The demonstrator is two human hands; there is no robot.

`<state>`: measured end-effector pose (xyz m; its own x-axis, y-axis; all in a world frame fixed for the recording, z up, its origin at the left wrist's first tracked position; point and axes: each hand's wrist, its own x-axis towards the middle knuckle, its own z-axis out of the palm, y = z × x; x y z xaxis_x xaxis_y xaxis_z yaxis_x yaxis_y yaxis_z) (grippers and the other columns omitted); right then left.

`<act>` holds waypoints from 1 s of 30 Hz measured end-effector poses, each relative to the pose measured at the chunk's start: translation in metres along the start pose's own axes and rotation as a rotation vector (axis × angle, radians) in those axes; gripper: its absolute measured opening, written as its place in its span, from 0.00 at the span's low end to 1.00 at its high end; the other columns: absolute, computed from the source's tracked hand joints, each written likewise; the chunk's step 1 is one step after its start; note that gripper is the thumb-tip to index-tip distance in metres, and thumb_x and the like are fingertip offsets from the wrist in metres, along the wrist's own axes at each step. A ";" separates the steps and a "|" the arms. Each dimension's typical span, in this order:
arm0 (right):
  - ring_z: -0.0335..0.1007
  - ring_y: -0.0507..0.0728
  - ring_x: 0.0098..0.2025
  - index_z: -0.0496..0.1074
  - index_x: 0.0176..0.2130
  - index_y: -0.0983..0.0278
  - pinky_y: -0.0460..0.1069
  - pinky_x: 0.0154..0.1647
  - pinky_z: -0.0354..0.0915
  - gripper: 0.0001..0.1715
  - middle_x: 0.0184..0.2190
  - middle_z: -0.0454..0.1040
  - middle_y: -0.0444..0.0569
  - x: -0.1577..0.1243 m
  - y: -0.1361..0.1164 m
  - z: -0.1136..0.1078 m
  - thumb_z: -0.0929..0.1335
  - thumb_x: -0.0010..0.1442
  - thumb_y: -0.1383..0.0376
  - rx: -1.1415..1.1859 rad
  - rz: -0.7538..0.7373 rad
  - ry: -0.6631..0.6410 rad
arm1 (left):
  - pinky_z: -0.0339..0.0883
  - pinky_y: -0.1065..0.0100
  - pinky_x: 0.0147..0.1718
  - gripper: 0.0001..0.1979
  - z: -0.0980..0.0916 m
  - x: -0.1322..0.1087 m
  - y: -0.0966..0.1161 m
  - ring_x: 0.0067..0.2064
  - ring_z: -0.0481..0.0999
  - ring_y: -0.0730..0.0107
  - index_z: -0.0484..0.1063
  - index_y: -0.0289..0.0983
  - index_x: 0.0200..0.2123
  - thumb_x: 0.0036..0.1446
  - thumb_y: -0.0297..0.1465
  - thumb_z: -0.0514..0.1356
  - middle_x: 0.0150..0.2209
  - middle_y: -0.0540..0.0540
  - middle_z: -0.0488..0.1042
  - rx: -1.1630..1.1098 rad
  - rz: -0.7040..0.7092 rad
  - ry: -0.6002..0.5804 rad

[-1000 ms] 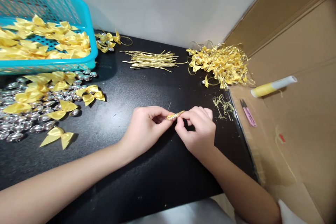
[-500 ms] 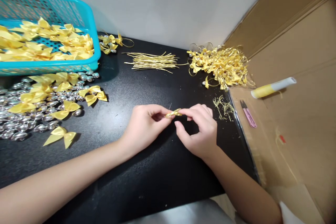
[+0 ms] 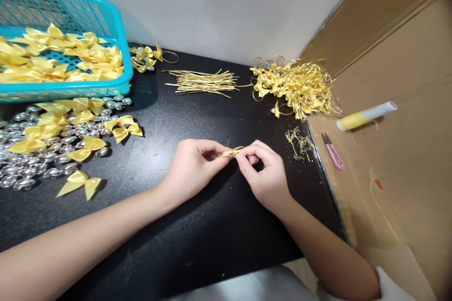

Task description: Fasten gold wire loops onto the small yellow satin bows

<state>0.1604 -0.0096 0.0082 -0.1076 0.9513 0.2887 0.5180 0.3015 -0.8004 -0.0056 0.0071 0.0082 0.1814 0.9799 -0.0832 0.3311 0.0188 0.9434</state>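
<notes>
gold tie [image 3: 232,152] in both hands, bows [image 3: 63,59] in basket [image 3: 116,23]

The table [image 3: 197,225] is glossy black. The basket [image 3: 70,9] is turquoise with an open lattice pattern, and the bows [image 3: 79,183] in it and beside it are plain satin yellow. The beads [image 3: 21,169] are shiny silver. The wire strips [image 3: 203,81] are metallic gold, as is the small twisted piece [image 3: 232,152]. The cardboard [image 3: 406,174] is plain brown, the snips [image 3: 334,155] pink-handled, the tube [image 3: 365,116] yellow with a white end.
</notes>
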 end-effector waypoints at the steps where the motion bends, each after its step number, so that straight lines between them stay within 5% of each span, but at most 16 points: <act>1: 0.60 0.50 0.27 0.68 0.25 0.63 0.47 0.31 0.59 0.10 0.22 0.60 0.41 0.000 -0.001 -0.001 0.65 0.59 0.69 0.039 0.023 -0.053 | 0.70 0.71 0.29 0.07 -0.001 0.001 0.000 0.31 0.81 0.66 0.82 0.36 0.29 0.51 0.33 0.65 0.30 0.47 0.83 -0.019 -0.020 0.004; 5: 0.61 0.51 0.31 0.65 0.26 0.63 0.49 0.36 0.59 0.10 0.25 0.63 0.42 0.001 -0.005 -0.006 0.63 0.60 0.70 0.008 0.006 -0.194 | 0.72 0.70 0.31 0.09 -0.005 0.005 -0.003 0.32 0.82 0.63 0.82 0.36 0.31 0.50 0.35 0.66 0.32 0.45 0.84 -0.079 -0.029 0.012; 12: 0.61 0.50 0.26 0.76 0.33 0.63 0.51 0.36 0.56 0.03 0.22 0.66 0.41 -0.002 -0.004 -0.008 0.72 0.53 0.69 -0.239 -0.262 0.142 | 0.71 0.69 0.31 0.09 -0.005 0.002 -0.001 0.31 0.81 0.64 0.82 0.36 0.30 0.52 0.35 0.65 0.31 0.45 0.84 0.032 0.027 0.050; 18: 0.60 0.50 0.25 0.77 0.33 0.57 0.52 0.36 0.52 0.02 0.18 0.68 0.39 -0.007 -0.003 -0.003 0.71 0.56 0.64 -0.334 -0.520 0.092 | 0.70 0.70 0.30 0.09 -0.004 0.002 0.002 0.29 0.80 0.65 0.82 0.36 0.30 0.53 0.34 0.64 0.31 0.45 0.83 0.068 0.035 0.071; 25: 0.62 0.52 0.28 0.77 0.44 0.62 0.54 0.38 0.48 0.11 0.24 0.73 0.43 -0.006 0.004 0.001 0.69 0.61 0.65 -0.581 -0.360 0.154 | 0.67 0.72 0.29 0.06 -0.003 0.000 0.001 0.28 0.79 0.69 0.81 0.36 0.28 0.53 0.28 0.62 0.28 0.48 0.83 0.203 0.165 0.075; 30: 0.60 0.51 0.27 0.76 0.34 0.61 0.54 0.38 0.46 0.06 0.22 0.71 0.41 -0.004 0.004 0.002 0.68 0.61 0.66 -0.581 -0.268 0.131 | 0.67 0.71 0.31 0.07 -0.002 -0.002 -0.002 0.29 0.79 0.70 0.80 0.37 0.30 0.54 0.27 0.60 0.29 0.47 0.82 0.287 0.328 0.049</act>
<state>0.1615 -0.0121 0.0030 -0.2118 0.8212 0.5299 0.8657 0.4093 -0.2882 -0.0084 0.0057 0.0068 0.2777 0.9333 0.2275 0.5083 -0.3437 0.7896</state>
